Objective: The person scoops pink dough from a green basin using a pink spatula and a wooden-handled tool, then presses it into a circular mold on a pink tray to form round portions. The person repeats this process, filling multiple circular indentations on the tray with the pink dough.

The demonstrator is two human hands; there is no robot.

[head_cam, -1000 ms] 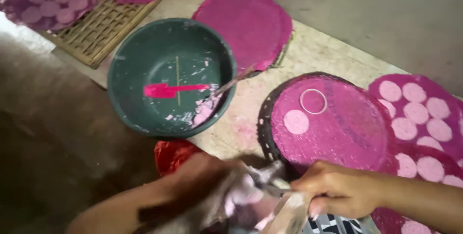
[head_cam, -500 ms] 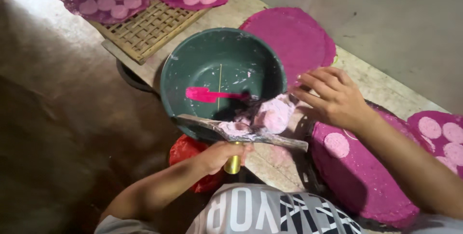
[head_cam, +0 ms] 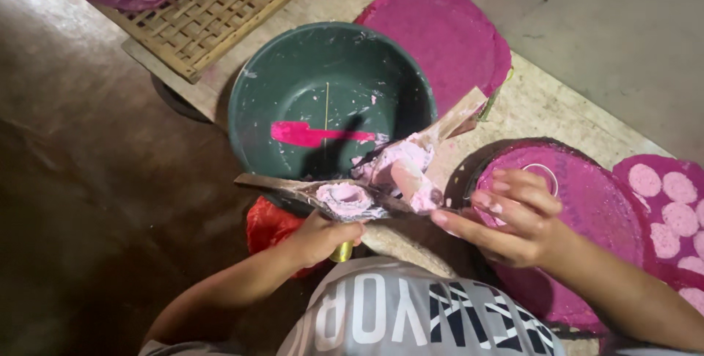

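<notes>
Left hand (head_cam: 323, 237) gripping dough-caked scraper (head_cam: 345, 198) over near rim of green basin (head_cam: 323, 99), right hand (head_cam: 513, 217) open-fingered beside it; best kept level, wiping pink dough (head_cam: 400, 173) cleanly inward.

Grey shirt (head_cam: 411, 312) with bold white block lettering and dark zigzag bands across the front. Bare forearms, no sleeves showing. Pink paste smeared on right hand (head_cam: 506, 217) fingertips.
</notes>
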